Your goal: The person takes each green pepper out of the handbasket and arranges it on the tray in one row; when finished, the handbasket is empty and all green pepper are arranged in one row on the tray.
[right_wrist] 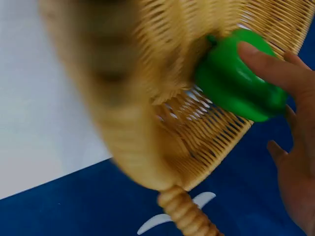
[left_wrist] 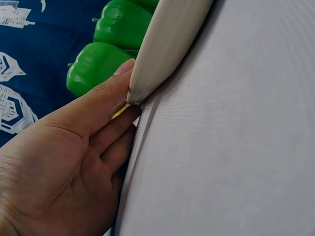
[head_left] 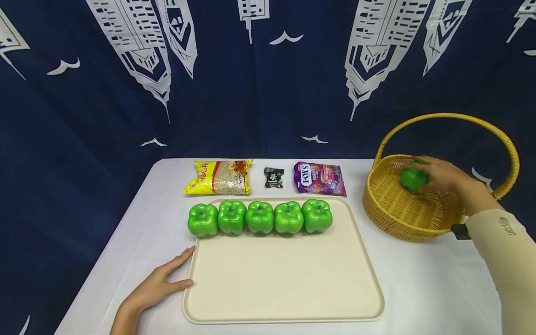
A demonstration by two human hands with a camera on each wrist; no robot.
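Observation:
My right hand (head_left: 445, 176) grips a shiny green bell pepper (head_left: 414, 177) at the yellow wicker basket (head_left: 398, 223). In the right wrist view, the thumb lies across that pepper (right_wrist: 241, 78), over the woven inside. Several more green bell peppers (head_left: 259, 217) form a row along the far edge of a cream tray (head_left: 289, 279); the leftmost overhangs its corner. My left hand (head_left: 155, 286) rests at the tray's left edge with fingers extended. In the left wrist view, its thumb touches the tray's rim (left_wrist: 162, 49).
Behind the tray lie a yellow food packet (head_left: 222, 177), a small black wrapped piece (head_left: 274, 177) and a purple FOX'S bag (head_left: 320, 178). The basket's tall handle (head_left: 450, 116) arches above it. A white cloth covers the table (head_left: 444, 284); a navy printed curtain (head_left: 259, 102) hangs behind.

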